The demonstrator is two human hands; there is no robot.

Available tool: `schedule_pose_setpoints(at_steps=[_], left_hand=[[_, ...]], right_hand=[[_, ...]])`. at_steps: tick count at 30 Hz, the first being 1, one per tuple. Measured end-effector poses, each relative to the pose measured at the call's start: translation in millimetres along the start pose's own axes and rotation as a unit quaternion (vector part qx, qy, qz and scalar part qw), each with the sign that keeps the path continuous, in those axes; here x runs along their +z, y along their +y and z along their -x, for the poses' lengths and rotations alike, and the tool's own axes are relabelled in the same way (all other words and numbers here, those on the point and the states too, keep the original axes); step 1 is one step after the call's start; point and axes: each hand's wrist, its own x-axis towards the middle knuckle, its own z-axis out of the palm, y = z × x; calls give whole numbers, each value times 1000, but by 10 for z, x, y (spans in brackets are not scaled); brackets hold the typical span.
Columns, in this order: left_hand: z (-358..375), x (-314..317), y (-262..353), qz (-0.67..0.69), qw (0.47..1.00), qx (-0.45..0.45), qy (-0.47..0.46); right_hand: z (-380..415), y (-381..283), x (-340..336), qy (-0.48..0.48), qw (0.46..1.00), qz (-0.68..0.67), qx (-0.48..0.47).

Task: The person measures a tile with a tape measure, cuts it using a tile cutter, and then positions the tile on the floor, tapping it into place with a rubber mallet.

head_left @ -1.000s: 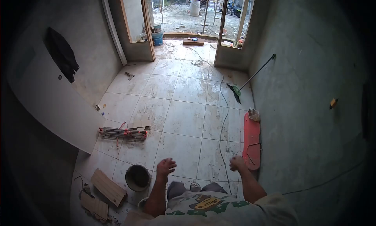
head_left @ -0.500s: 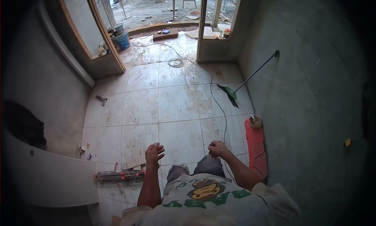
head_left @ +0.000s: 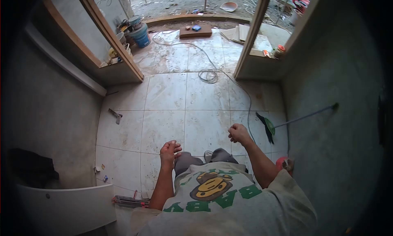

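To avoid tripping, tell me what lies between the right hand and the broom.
In the head view, the grey cable runs across the floor tiles between the right hand and the broom.

The cable coil (head_left: 208,77) lies on the floor (head_left: 204,127), the bucket (head_left: 141,36) beyond it, left, the broom (head_left: 269,127) nearer, right.

Grey walls (head_left: 327,162); smudged tiled floor (head_left: 206,127)
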Motion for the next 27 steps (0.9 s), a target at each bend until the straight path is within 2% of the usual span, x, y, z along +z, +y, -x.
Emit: schedule_pose_setpoints(at_steps=[3,5,7,8,10,11,13,17,19,21,25,27], left_hand=[[-754,-191,492,44,995,10,89],[-1393,-234,707,49,992,11,116],[-2059,-240,1044,59,988,-17,141],[-2410,-181,1211,56,991,-22,119],[-3159,80,1775,34,996,-19,81],[-3418,203,1991,17,998,-26,51],[-4056,544,2649,-23,1000,-13,-3],[-5160,1275,3965,-75,991,66,-88],[-5680,1569,4478,-99,985,89,-106],[-6233,1775,4773,-112,980,118,-116],[-7285,2040,4962,-81,990,82,-83],[-7580,2063,5011,-69,995,-14,-73]], right_hand=[[-911,-1222,61,-16,996,53,-74],[-1610,-1716,97,-23,992,64,-107],[-2343,-2044,239,4,959,159,-234],[-2593,-2137,315,7,963,150,-226],[-2963,-2504,353,-2,990,103,-96],[-3043,-2604,376,-6,991,107,-86],[-3288,-2908,359,-47,999,-5,7],[-3927,-3275,88,-6,999,-28,14],[-4404,-3417,-82,43,995,-76,54],[-4915,-3609,-202,59,991,-92,72],[-6114,-4229,-409,71,990,-82,88],[-6754,-4661,-505,68,995,-8,73]])
